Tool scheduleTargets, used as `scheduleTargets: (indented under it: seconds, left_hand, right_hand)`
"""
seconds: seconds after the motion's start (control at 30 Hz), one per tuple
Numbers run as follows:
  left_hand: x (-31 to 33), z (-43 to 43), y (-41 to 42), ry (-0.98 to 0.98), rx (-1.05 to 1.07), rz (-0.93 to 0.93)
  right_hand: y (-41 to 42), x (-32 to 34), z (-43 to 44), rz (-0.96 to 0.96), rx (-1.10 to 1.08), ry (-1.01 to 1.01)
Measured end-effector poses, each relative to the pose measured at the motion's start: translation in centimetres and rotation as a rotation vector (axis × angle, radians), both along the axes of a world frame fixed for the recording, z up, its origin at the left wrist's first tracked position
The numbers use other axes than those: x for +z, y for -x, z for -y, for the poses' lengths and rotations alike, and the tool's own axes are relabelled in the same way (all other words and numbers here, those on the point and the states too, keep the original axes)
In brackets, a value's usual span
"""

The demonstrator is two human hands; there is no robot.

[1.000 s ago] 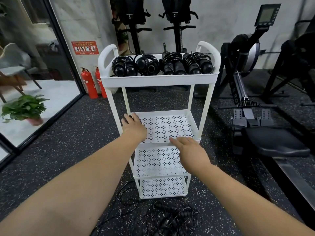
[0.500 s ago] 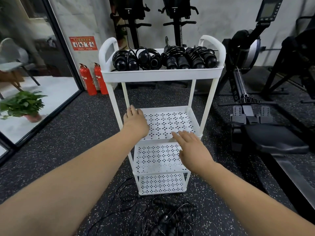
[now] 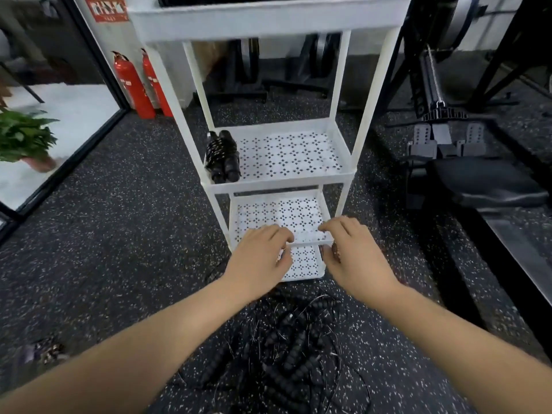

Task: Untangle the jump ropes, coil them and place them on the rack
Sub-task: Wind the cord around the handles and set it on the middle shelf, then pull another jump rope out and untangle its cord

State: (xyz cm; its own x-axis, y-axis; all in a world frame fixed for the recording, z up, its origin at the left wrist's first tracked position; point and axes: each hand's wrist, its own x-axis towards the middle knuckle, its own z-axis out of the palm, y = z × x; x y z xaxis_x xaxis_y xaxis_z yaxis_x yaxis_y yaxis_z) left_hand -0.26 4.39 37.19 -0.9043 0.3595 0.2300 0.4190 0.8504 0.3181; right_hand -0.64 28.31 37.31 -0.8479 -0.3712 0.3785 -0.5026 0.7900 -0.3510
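A white tiered rack stands on the dark speckled floor. One coiled black jump rope lies at the left end of its second shelf. A tangled heap of black jump ropes lies on the floor in front of the rack, between my forearms. My left hand hangs low in front of the rack's lower shelves with loosely curled fingers and nothing in it. Beside it, my right hand is also held loose and holds nothing. Both hands are above the heap and apart from it.
Two red fire extinguishers stand by the wall at the left, beside a glass door. A potted plant sits behind the glass. A rowing machine fills the floor at the right. A small dark scrap lies at lower left.
My left hand has let go of the coiled rope, which now lies on the second shelf. Both hands have dropped from that shelf toward the floor, and my view has tilted down.
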Motion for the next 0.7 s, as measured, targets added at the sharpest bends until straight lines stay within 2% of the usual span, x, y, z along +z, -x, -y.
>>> scheduleTargets:
  seconds: [0.17, 0.5, 0.7]
  left_hand:
    - [-8.3, -0.6, -2.8, 0.063, -0.055, 0.258]
    - [-25.0, -2.8, -3.2, 0.139, 0.005, 0.785]
    - [-33.4, -4.1, -5.0, 0.151, 0.125, 0.952]
  right_hand:
    - [-3.2, -7.6, -2.4, 0.242, -0.035, 0.017]
    - [-6.4, -23.8, -3.6, 0.766, -0.143, 0.023]
    - [-7.1, -31.0, -2.0, 0.972, -0.183, -0.001]
